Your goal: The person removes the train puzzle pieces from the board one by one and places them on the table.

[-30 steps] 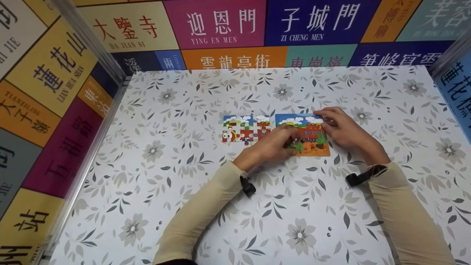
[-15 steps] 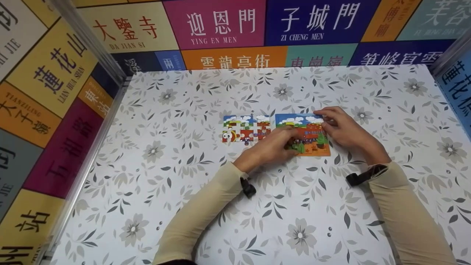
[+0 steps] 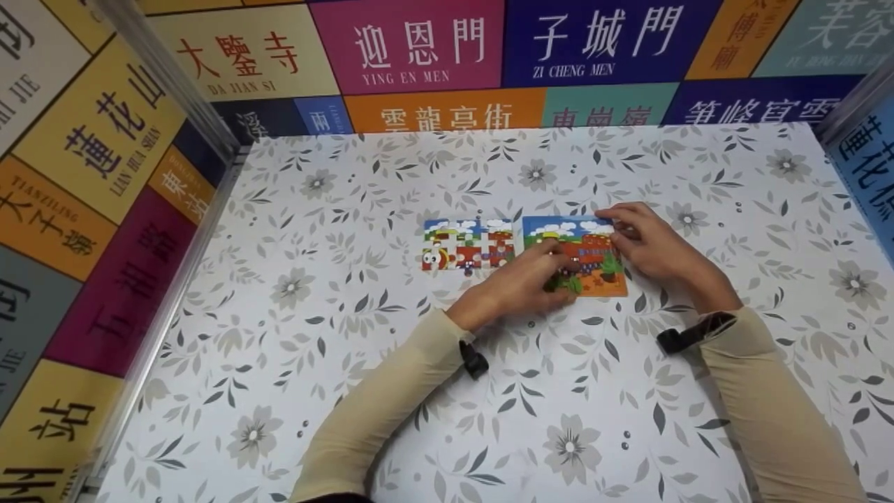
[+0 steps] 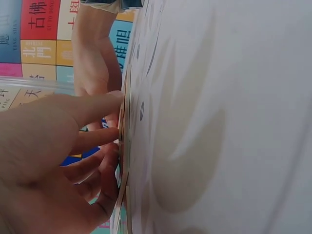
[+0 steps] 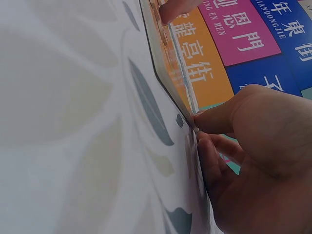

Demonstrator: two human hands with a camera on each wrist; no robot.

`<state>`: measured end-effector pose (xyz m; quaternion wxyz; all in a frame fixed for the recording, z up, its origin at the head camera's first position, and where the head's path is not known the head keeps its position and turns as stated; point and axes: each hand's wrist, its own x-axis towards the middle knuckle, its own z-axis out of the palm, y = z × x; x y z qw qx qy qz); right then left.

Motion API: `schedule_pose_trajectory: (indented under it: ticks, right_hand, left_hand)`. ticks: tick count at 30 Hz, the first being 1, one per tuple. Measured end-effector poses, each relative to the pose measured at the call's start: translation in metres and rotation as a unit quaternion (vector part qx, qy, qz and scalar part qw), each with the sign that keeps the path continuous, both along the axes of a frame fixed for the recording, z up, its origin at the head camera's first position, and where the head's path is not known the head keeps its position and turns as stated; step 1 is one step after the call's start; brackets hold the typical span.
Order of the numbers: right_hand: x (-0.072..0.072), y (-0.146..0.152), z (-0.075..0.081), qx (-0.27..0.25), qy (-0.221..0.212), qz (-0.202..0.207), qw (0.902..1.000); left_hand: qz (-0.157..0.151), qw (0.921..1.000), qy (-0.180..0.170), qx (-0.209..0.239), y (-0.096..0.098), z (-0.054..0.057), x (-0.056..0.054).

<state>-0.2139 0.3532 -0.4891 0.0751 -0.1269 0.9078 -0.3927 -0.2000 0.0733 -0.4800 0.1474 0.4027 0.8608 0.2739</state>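
Observation:
A square jigsaw board (image 3: 602,283), with a red train, clouds and green plants on it, lies flat on the table. The left hand (image 3: 522,281) is over its left part, thumb and fingertips touching the surface; what lies under those fingers is partly hidden. In the left wrist view, its thumb (image 4: 105,103) and index finger stand apart against the board. The right hand (image 3: 656,244) pinches the board's upper right edge; its thumb (image 5: 217,117) shows there in the right wrist view. Left of the board lie several jigsaw pieces (image 3: 469,256) with gaps between them.
A white cloth (image 3: 391,349) with grey flowers and leaves covers the table. Panels with coloured lettering (image 3: 419,42) stand behind and along both sides. Both wrists carry black cameras, such as the left wrist camera (image 3: 475,360).
The left hand's thumb and fingers have shifted slightly right and toward the board's front, showing more of its left side. The right hand and the laid-out pieces have stayed in place.

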Motion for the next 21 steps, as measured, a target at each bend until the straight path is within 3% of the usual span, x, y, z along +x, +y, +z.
schedule_pose_trajectory:
  ticks: [13, 21]
  right_hand:
    - [0.0021, -0.0002, 0.0003, -0.011, 0.002, 0.001, 0.9999]
    - [0.0004, 0.0005, -0.0008, -0.006, 0.001, 0.000, 1.0000]
  left_hand:
    - [-0.009, 0.9997, 0.017, 0.018, 0.0011, -0.0009, 0.0014]
    - [0.002, 0.9998, 0.003, 0.018, 0.0013, 0.0002, 0.0016]
